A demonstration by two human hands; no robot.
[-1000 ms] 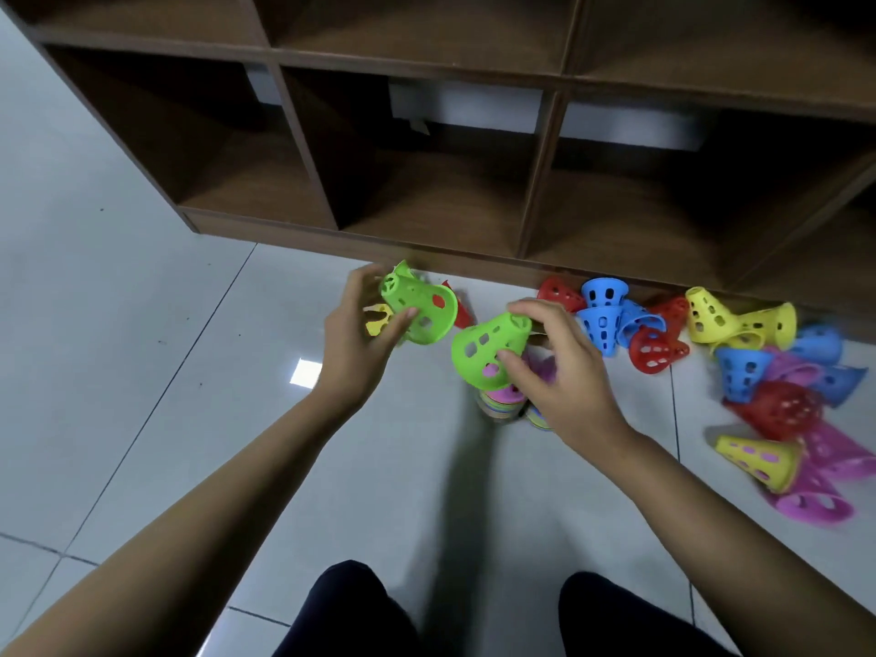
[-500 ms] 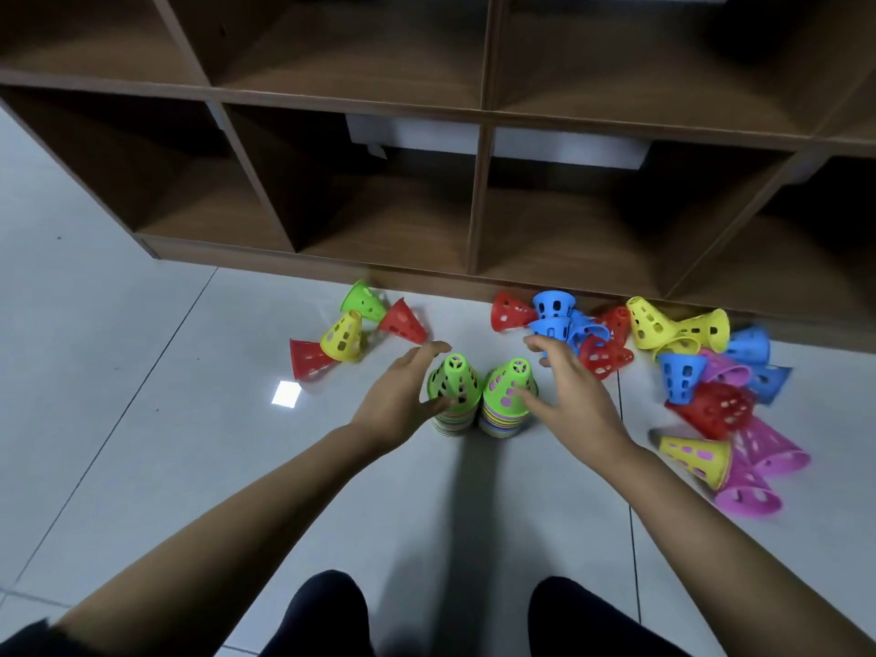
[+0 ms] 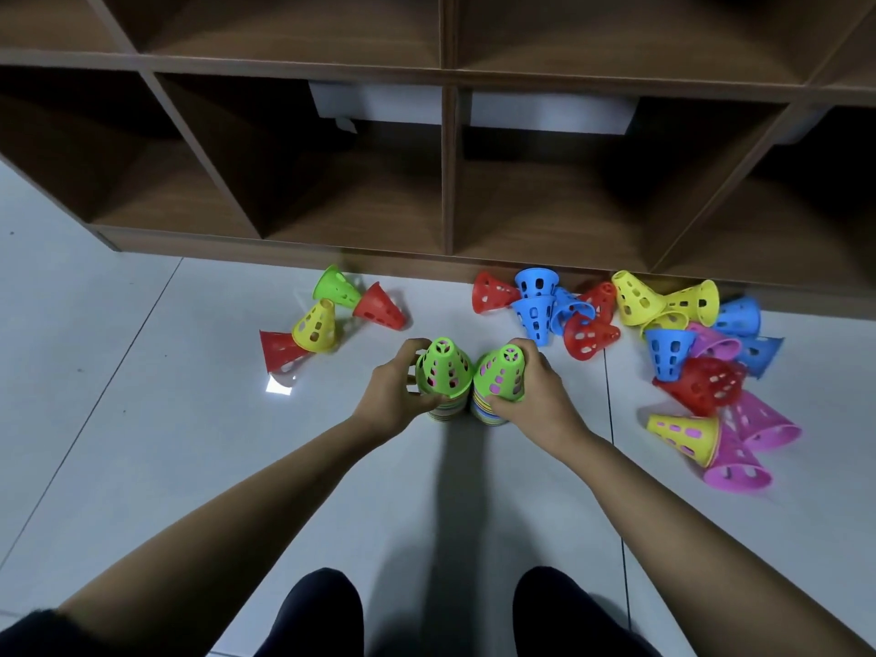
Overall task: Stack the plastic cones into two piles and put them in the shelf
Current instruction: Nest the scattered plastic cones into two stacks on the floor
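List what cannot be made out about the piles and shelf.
1. Head view: cone count in the left pile and right pile; the left hand and right hand cover most lower rims.
2. Head view: upper rows of the shelf, cut off by the top edge.
3. Head view: compartment backs, lost in shadow.

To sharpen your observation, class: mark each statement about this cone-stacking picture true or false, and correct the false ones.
1. The left grip holds the left pile and the right grip the right pile, each topped by a green cone. True.
2. Both piles stand inside the shelf. False: they stand on the floor before it.
3. Loose cones lie on both sides of the piles. True.
4. Every loose cone is red. False: blue, yellow, pink and green ones lie there too.
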